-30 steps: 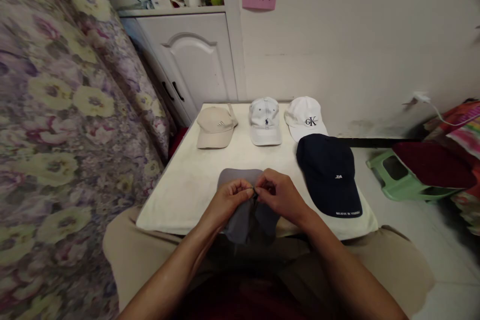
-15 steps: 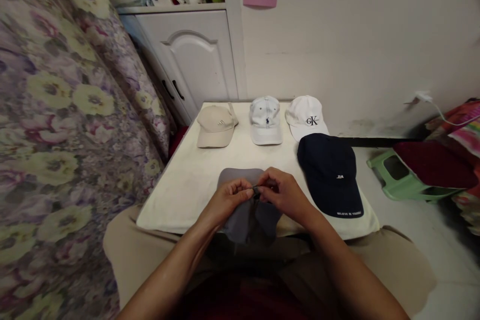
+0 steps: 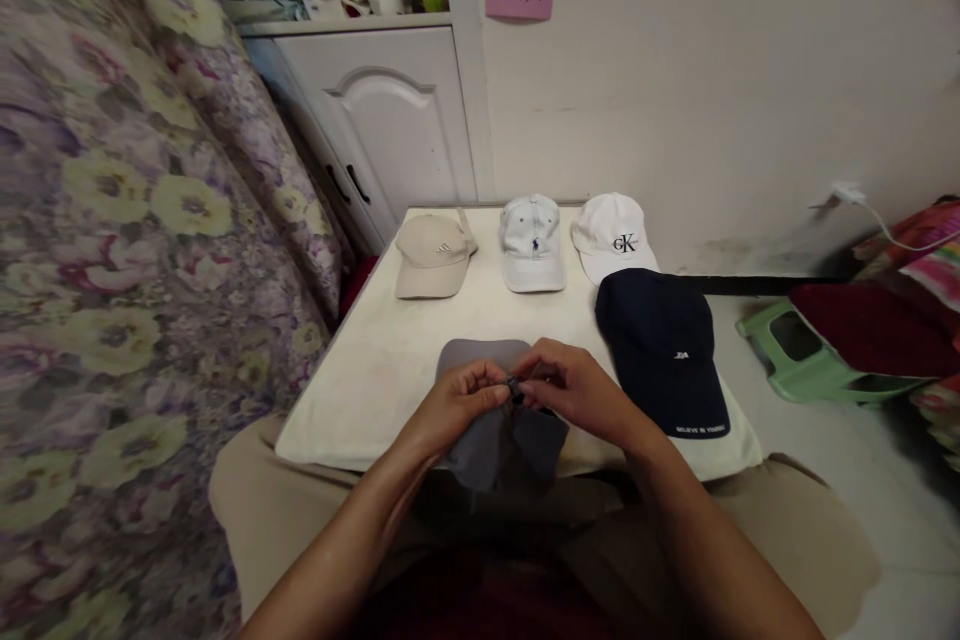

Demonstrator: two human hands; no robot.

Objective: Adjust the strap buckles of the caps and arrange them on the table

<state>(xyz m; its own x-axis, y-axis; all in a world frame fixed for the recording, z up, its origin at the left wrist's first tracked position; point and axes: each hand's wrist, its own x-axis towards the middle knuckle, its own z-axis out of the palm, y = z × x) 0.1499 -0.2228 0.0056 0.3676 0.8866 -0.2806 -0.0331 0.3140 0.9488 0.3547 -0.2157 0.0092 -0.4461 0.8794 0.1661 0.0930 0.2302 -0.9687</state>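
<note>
A grey baseball cap [image 3: 480, 452] lies at the near edge of the table, its brim pointing away from me. My left hand [image 3: 466, 402] pinches the cap's back strap [image 3: 513, 386] between thumb and fingers. From the other side, my right hand [image 3: 574, 387] grips the same strap close to its small dark buckle. The fingers partly hide the strap, so I cannot tell whether it is fastened. Just right of my right hand rests a large navy cap [image 3: 660, 340] with small white lettering.
Along the table's [image 3: 360, 380] far side sit a beige cap [image 3: 433, 255], a pale cap [image 3: 532, 242] and a white cap [image 3: 611, 235]. A floral curtain [image 3: 150, 320] hangs at left, a white cabinet [image 3: 390, 120] stands behind. A green stool [image 3: 795, 360] is at right.
Both hands keep hold of the strap with only slight finger movement. The right-hand fingers have shifted a little at the buckle. The view has tilted very slightly.
</note>
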